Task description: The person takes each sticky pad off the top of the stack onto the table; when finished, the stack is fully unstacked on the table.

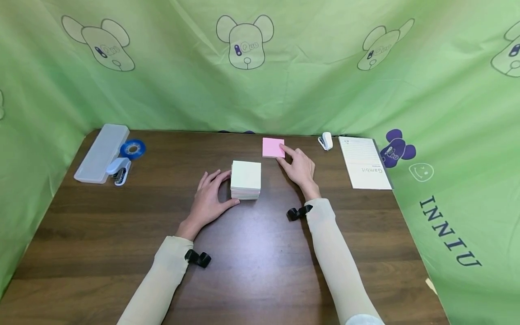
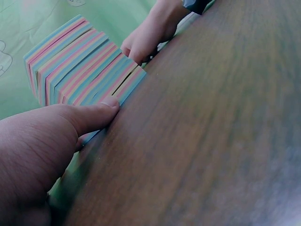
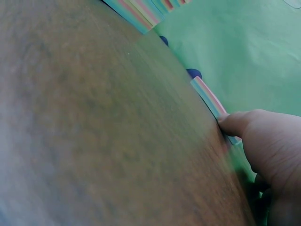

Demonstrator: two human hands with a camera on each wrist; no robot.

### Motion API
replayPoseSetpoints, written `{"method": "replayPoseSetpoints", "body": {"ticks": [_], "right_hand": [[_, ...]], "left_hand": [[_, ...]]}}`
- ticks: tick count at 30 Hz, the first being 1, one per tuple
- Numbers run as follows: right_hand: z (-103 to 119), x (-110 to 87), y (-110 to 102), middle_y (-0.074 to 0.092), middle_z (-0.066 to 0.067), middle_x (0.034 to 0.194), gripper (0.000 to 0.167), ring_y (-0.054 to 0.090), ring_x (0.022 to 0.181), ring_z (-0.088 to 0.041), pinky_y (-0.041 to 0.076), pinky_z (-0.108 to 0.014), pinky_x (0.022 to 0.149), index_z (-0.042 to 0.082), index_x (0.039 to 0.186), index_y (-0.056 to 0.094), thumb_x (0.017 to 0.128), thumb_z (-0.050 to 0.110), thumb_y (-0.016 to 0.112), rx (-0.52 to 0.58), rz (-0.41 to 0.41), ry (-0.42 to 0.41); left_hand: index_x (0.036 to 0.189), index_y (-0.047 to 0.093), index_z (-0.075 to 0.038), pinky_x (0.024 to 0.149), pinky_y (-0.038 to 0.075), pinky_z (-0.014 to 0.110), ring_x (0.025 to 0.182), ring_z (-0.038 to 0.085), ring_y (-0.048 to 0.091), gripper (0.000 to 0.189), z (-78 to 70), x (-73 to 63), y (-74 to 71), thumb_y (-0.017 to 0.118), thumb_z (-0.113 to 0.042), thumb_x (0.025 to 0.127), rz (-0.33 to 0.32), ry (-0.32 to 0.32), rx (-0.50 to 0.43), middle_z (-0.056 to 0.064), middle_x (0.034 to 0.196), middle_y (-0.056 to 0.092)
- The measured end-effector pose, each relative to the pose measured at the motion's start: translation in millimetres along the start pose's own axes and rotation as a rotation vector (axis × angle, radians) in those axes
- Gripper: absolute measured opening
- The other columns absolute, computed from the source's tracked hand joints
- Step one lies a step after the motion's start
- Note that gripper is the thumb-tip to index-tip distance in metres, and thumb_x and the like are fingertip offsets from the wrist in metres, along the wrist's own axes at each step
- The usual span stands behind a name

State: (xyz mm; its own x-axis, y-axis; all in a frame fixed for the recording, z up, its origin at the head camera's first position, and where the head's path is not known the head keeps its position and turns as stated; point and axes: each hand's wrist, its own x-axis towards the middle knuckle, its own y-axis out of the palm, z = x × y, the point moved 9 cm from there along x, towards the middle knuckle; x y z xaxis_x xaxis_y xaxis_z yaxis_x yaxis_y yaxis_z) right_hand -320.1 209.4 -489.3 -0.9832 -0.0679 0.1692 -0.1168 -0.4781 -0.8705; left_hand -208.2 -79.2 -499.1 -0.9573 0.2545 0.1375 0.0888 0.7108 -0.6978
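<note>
A pale-topped stack [image 1: 245, 178] of notes, its sides striped in several colours, is stood on the table [image 1: 243, 280]. Its left side is bordered by the left hand [image 1: 209, 198], whose thumb and fingers are spread wide; the stack's near-left lower edge is touched by the thumb, its left side by the fingers. Beyond the stack and to its right, a thin pink pad [image 1: 271, 147] is laid flat. The pad's right end is pinched by the right hand [image 1: 299, 167], with thumb and index finger set close together. Well to the left of the stack are placed a case [image 1: 101, 151], tape [image 1: 141, 148] and a blue stapler [image 1: 120, 166]; well to its right, a white stapler [image 1: 327, 141] and a notebook [image 1: 363, 162].
</note>
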Motion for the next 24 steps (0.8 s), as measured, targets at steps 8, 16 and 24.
{"method": "replayPoseSetpoints", "body": {"ticks": [8,16,24], "right_hand": [[-6,2.2,2,0.056,-0.007,0.086,0.058,0.051,0.070,-0.028,0.039,-0.044,0.057,0.031,0.159,0.063,0.105,0.049,0.073,0.012,-0.019,-0.019],[-4,-1.7,-3,0.059,-0.009,0.094,0.070,0.054,0.080,-0.027,0.036,-0.039,0.062,0.029,0.167,0.054,0.104,0.047,0.077,0.036,0.007,0.029],[-10,-1.6,-2,0.071,-0.016,0.109,0.068,0.070,0.101,-0.034,0.052,-0.053,0.079,0.027,0.165,0.057,0.103,0.043,0.080,0.152,-0.002,0.053]], "left_hand": [[0.165,0.051,-0.010,0.140,0.008,0.056,0.163,0.038,0.037,0.094,-0.5,0.2,-0.8,0.097,-0.036,0.088,-0.005,0.003,-0.004,0.012,0.161,0.062],[0.166,0.051,-0.011,0.140,0.009,0.058,0.162,0.039,0.037,0.094,0.2,0.1,-0.7,0.097,-0.037,0.088,-0.013,0.007,-0.002,0.012,0.161,0.061],[0.166,0.050,-0.010,0.140,0.008,0.058,0.163,0.038,0.038,0.095,3.3,-0.2,-0.2,0.096,-0.038,0.088,-0.005,0.002,0.004,0.012,0.162,0.061]]}}
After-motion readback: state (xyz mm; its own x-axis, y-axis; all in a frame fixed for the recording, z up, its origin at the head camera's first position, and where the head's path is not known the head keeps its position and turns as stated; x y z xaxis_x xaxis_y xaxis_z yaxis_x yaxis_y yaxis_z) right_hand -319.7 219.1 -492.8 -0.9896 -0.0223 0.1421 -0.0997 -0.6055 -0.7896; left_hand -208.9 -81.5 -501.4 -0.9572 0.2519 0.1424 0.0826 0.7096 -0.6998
